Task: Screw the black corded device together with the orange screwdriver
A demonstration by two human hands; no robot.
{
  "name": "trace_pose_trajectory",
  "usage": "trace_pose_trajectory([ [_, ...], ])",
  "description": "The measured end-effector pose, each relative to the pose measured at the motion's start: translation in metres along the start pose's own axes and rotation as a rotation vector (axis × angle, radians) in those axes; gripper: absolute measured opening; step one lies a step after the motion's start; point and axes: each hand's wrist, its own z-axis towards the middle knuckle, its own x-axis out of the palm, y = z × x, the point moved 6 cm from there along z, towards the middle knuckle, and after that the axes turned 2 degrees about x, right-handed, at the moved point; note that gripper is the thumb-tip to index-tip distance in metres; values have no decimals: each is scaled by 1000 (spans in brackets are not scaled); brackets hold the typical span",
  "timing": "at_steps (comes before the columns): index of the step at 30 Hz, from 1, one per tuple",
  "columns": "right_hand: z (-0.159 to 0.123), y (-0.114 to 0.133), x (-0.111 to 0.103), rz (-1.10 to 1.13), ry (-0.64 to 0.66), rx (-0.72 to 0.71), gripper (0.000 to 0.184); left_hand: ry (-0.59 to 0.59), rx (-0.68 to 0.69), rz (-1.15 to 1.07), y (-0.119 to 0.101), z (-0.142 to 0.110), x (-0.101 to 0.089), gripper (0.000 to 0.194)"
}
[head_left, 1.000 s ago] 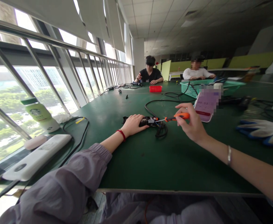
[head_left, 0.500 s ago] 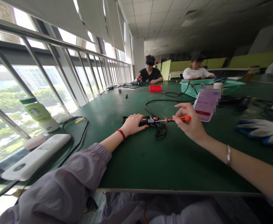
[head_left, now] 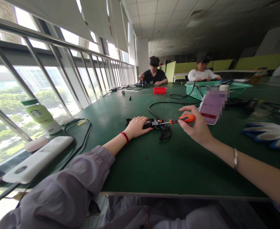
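Observation:
My left hand (head_left: 138, 127) is wrapped over a black corded device (head_left: 156, 123) lying on the green table, and presses it down. The device's right end is opened up, with orange bits and thin wires showing; its exact kind I cannot make out. An orange-and-black screwdriver (head_left: 187, 118) is pinched between the thumb and fingers of my right hand (head_left: 195, 124). Its thin shaft points left, and the tip meets the device's exposed end. A black cord (head_left: 165, 133) lies bunched beside that end.
A phone (head_left: 211, 106) leans by a green basket (head_left: 194, 90). Gloves (head_left: 271, 133) lie at right. A bottle (head_left: 41, 116) and a white power bank (head_left: 38, 160) stand left. Farther back are a red box (head_left: 159, 90) and two people (head_left: 157, 74) (head_left: 201, 73) seated at the table.
The screwdriver's handle has turned a little in my right hand's fingers. My left hand and the device stay in place.

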Motion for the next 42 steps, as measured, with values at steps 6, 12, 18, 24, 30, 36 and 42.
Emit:
trace_pose_trajectory([
  [6,0,2,-1,-46,-5,6,19,-3,3,3,0,0,0,49],
  [12,0,5,-3,23,-65,-98,41,-8,4,7,0,0,0,49],
  [18,-1,-3,2,-14,26,46,27,-3,4,12,0,0,0,49],
  [24,-1,9,-1,-23,-62,-167,46,0,0,4,0,0,-1,48],
  [30,0,-4,-1,-36,-20,65,29,2,-2,10,0,0,0,49],
  [36,0,3,-3,-1,-59,-55,29,-7,2,7,0,0,0,50],
  [42,0,2,-1,-50,-41,-15,25,0,-2,12,0,0,0,48],
])
